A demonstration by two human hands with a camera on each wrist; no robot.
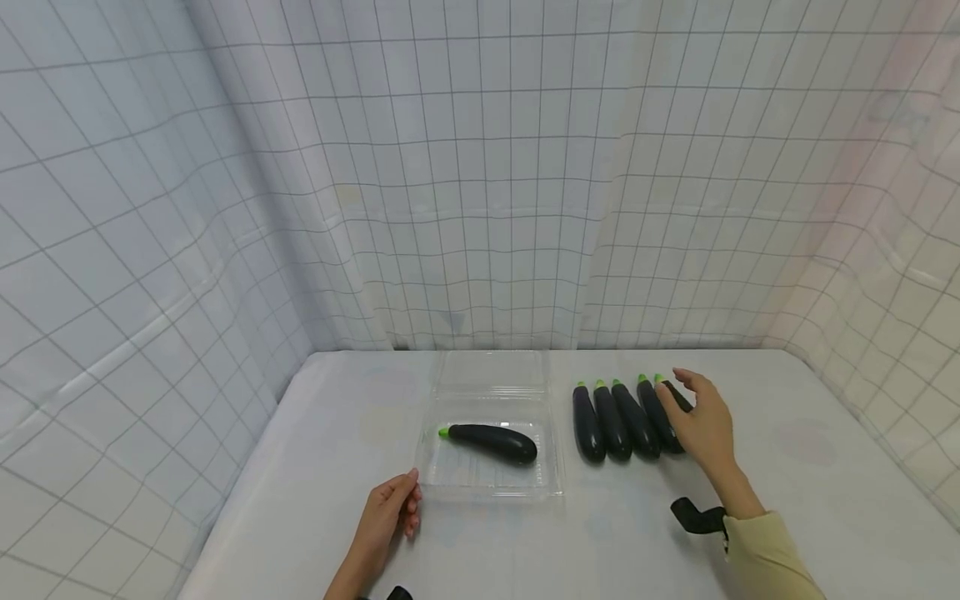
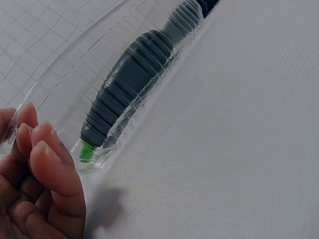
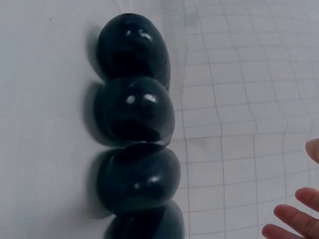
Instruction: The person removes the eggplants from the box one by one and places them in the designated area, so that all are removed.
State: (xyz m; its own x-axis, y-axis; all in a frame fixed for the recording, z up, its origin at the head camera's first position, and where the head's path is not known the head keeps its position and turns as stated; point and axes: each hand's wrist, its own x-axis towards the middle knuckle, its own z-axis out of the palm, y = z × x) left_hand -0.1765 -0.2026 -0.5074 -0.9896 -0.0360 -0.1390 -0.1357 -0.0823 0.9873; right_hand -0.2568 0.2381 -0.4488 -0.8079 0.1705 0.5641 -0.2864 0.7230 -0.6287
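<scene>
A clear plastic clamshell box (image 1: 487, 492) lies with its lid (image 1: 491, 369) folded back behind it. One dark eggplant (image 1: 495, 442) with a green stem end lies across the box's base, and it shows through the ribbed wall in the left wrist view. My left hand (image 1: 390, 508) pinches the box's near left corner with thumb and forefinger, the other fingers loosely curled. To the right, several eggplants (image 1: 613, 421) lie side by side, stems pointing away. Over the rightmost eggplant (image 1: 678, 396) is my right hand (image 1: 703, 421), thumb and fingers spread apart; it partly hides that eggplant.
A white-covered table (image 1: 337, 433) bears everything. White checked curtains (image 1: 480, 183) hang behind it and on both sides. A black strap piece (image 1: 697, 517) sticks out from the right wrist, beside a pale yellow sleeve (image 1: 768, 554).
</scene>
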